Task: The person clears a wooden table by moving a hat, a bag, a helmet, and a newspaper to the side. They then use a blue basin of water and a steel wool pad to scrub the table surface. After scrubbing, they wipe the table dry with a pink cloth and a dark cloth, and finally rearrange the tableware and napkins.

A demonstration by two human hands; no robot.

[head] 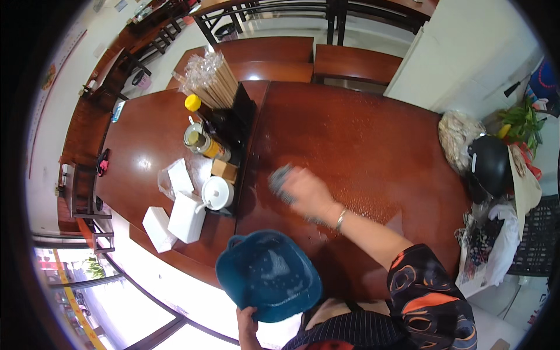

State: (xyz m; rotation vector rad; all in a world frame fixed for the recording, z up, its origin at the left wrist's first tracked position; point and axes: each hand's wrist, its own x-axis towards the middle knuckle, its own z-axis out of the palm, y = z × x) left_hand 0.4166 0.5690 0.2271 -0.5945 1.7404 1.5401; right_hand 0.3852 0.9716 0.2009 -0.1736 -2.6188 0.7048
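My right hand point(311, 194) is pressed to the wooden tabletop point(332, 131), gripping a dark grey cloth point(280, 181). Both are blurred, and part of the cloth shows below the palm. Wet streaks and droplets cover the wood around them. At the lower middle, my left hand point(248, 323) grips the near rim of a blue plastic basin point(271, 271). This basin is tilted at the table's near edge; a few drops and a shiny wet patch show inside it.
Left of the cloth stands a black caddy point(243, 111) with wrapped chopsticks point(210, 81), a yellow-capped bottle point(192, 103) and a white lidded jar point(217, 192). White tissue packs point(187, 216) lie beside it. A black helmet point(492, 166) and bags sit at right; benches point(358, 63) stand beyond.
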